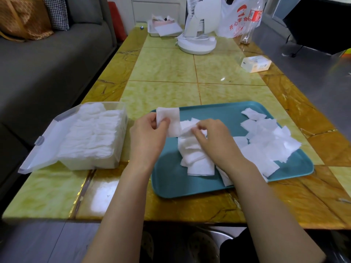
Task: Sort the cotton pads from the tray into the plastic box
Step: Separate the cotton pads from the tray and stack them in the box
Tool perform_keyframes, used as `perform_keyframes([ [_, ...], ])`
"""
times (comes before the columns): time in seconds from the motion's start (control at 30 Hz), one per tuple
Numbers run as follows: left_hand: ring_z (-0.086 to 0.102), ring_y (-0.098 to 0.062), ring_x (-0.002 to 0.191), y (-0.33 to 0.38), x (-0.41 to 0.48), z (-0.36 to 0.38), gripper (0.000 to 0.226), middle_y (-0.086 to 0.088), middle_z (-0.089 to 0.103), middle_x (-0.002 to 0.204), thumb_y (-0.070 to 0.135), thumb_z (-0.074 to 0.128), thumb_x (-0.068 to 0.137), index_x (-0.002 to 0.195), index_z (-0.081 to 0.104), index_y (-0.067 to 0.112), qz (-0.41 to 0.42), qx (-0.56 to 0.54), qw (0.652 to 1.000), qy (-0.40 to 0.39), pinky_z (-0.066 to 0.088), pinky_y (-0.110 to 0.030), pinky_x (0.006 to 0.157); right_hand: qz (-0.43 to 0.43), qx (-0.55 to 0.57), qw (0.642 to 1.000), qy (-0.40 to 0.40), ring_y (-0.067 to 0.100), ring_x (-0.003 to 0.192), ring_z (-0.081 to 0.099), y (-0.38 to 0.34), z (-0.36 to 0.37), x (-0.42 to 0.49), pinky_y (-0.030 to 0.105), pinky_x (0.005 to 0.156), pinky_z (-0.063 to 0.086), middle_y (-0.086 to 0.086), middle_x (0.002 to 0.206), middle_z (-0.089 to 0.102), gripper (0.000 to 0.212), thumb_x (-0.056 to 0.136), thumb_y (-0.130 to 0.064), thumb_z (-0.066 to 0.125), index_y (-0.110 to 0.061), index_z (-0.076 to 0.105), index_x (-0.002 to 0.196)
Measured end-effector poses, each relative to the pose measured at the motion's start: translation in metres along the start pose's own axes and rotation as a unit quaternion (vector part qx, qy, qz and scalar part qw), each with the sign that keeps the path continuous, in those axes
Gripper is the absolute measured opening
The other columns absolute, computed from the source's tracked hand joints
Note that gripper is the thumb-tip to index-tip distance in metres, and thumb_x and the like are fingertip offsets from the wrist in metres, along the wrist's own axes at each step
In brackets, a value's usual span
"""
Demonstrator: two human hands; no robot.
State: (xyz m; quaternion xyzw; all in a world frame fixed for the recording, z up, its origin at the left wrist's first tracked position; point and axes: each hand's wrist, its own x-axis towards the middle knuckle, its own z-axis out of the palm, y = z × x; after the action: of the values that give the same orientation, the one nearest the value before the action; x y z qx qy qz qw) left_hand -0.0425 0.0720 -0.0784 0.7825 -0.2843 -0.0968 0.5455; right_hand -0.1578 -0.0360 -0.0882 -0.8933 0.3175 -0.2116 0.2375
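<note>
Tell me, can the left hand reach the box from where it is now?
Probably yes. The left hand, pinching a pad, is just right of the box; only bare table lies between them, and the lid lies open on the far side, leaving the top free.

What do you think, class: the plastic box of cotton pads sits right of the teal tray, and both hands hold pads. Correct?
Wrong side: the head view shows the plastic box left of the teal tray. The left hand and right hand do each hold cotton pads.
</note>
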Motion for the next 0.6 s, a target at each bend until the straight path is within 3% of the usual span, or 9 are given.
perform_keyframes([
  [0.1, 0.047, -0.017, 0.063, 0.001, -0.004, -0.001, 0.026, -0.023, 0.063, 0.075, 0.022, 0.056, 0.089, 0.082, 0.061, -0.003, -0.009, -0.002, 1.000, 0.003, 0.037, -0.032, 0.058, 0.033, 0.140, 0.981, 0.127, 0.006, 0.061, 0.043, -0.012, -0.005, 0.000, 0.022, 0.055, 0.031, -0.005, 0.063, 0.046, 0.025, 0.098, -0.021, 0.044, -0.010, 0.049, 0.077],
  [0.2, 0.061, -0.025, 0.072, 0.004, -0.011, 0.000, 0.032, -0.021, 0.069, 0.085, 0.030, 0.058, 0.080, 0.085, 0.066, 0.000, -0.048, -0.063, 0.997, -0.006, 0.053, -0.049, 0.075, 0.055, 0.223, 0.958, 0.172, 0.000, 0.053, 0.038, -0.019, -0.010, 0.001, 0.016, 0.052, 0.031, -0.010, 0.060, 0.041, 0.023, 0.099, -0.021, 0.045, -0.013, 0.049, 0.077],
  [0.3, 0.064, -0.030, 0.076, 0.008, -0.014, 0.002, 0.041, -0.024, 0.068, 0.089, 0.035, 0.056, 0.072, 0.088, 0.067, -0.001, -0.065, -0.093, 0.993, -0.012, 0.052, -0.056, 0.080, 0.090, 0.298, 0.940, 0.140, 0.001, 0.050, 0.033, -0.024, -0.010, 0.003, 0.013, 0.049, 0.029, -0.007, 0.058, 0.040, 0.026, 0.097, -0.020, 0.049, -0.013, 0.051, 0.072],
  [0.37, 0.065, -0.040, 0.081, 0.008, -0.014, 0.002, 0.042, -0.025, 0.068, 0.089, 0.035, 0.055, 0.073, 0.090, 0.066, -0.003, -0.056, -0.086, 0.995, -0.017, 0.051, -0.056, 0.077, 0.098, 0.360, 0.924, 0.088, 0.007, 0.056, 0.042, -0.027, -0.009, 0.003, 0.014, 0.048, 0.038, 0.003, 0.063, 0.048, 0.023, 0.097, -0.018, 0.050, -0.001, 0.059, 0.083],
  [0.47, 0.061, -0.031, 0.069, 0.008, -0.014, 0.001, 0.038, -0.026, 0.067, 0.085, 0.031, 0.055, 0.077, 0.089, 0.066, -0.003, -0.042, -0.070, 0.996, -0.027, 0.051, -0.055, 0.072, 0.095, 0.430, 0.897, 0.039, 0.013, 0.064, 0.055, -0.029, -0.009, 0.001, 0.015, 0.049, 0.046, 0.015, 0.075, 0.057, 0.023, 0.096, -0.017, 0.050, 0.003, 0.061, 0.096],
  [0.53, 0.051, -0.019, 0.064, 0.009, -0.012, 0.002, 0.039, -0.022, 0.064, 0.071, 0.032, 0.052, 0.075, 0.086, 0.065, -0.004, -0.042, -0.067, 0.996, -0.044, 0.046, -0.049, 0.059, 0.087, 0.403, 0.910, 0.049, 0.009, 0.062, 0.055, -0.029, -0.007, 0.002, 0.015, 0.052, 0.046, 0.007, 0.068, 0.059, 0.018, 0.095, -0.018, 0.052, -0.004, 0.062, 0.090],
  [0.6, 0.042, -0.014, 0.061, 0.010, -0.012, 0.005, 0.042, -0.006, 0.051, 0.057, 0.034, 0.049, 0.076, 0.081, 0.064, -0.005, -0.042, -0.073, 0.994, -0.067, 0.034, -0.037, 0.058, 0.074, 0.333, 0.938, 0.068, 0.003, 0.058, 0.052, -0.027, -0.004, 0.003, 0.016, 0.056, 0.043, -0.009, 0.058, 0.057, 0.015, 0.094, -0.020, 0.055, -0.014, 0.061, 0.082],
])
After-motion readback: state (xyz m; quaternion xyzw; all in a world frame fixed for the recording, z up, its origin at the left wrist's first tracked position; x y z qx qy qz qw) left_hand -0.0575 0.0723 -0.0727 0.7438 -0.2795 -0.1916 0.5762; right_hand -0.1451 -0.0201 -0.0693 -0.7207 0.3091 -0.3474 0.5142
